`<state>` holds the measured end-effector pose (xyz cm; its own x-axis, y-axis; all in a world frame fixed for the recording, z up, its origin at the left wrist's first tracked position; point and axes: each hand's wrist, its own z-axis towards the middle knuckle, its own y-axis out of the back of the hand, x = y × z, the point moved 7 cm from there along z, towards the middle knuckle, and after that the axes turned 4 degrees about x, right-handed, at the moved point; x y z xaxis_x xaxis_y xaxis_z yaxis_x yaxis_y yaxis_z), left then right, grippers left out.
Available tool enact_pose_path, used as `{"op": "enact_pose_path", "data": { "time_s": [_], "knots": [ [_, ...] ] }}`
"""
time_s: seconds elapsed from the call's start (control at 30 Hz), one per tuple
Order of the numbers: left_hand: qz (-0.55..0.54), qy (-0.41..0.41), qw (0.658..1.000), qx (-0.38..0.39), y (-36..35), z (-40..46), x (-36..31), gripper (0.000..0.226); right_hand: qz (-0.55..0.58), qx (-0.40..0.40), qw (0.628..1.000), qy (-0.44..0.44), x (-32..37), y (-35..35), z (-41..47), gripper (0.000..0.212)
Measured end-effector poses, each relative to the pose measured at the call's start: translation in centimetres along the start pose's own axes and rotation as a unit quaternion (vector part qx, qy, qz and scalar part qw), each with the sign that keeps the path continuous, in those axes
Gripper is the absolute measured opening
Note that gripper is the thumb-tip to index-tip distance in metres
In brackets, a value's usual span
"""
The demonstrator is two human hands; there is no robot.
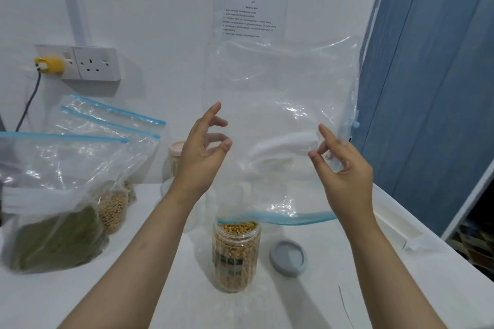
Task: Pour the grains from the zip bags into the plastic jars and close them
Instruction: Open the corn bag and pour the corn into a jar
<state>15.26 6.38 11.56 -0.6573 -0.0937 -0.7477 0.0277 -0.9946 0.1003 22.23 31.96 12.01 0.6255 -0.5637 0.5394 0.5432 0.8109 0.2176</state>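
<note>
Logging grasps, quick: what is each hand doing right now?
Left hand: pinches the left side of the upturned clear plastic zip bag.
Right hand: pinches the bag's right side.

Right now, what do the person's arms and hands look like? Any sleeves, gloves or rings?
Both arms are bare as far as the picture shows, with no sleeves in sight. The left hand and right hand wear no gloves. I see no rings, watch or bracelets. The fingers are slim, with short plain nails.
</note>
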Motion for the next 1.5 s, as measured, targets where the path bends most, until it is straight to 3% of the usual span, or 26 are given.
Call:
{"op": "enact_pose_path", "data": {
  "time_s": [0.33,0.73,1.1,1.3,1.5],
  "knots": [
    [0.0,0.004,1.0,0.014,0.4,-0.4,0.4,0.065,-0.008,0.0,1.0,0.007,0.2,-1.1,0.4,0.047],
    [0.064,0.128,0.961,0.237,-0.7,-7.5,6.9,0.084,-0.008,-0.038,0.998,0.051,0.9,-0.5,-0.4,0.047],
    [0.114,0.073,0.972,0.193,-0.9,-6.4,5.9,0.09,-0.007,-0.038,0.998,0.044,1.0,-0.7,-0.3,0.046],
    [0.014,0.099,0.982,0.161,-0.5,-5.8,5.2,0.075,-0.007,-0.028,0.999,0.032,0.5,-0.8,-0.3,0.047],
    [0.004,0.102,0.982,0.161,-0.8,-5.4,4.6,0.07,-0.012,-0.026,0.999,0.033,0.9,-1.1,-0.3,0.047]
  ]
}}
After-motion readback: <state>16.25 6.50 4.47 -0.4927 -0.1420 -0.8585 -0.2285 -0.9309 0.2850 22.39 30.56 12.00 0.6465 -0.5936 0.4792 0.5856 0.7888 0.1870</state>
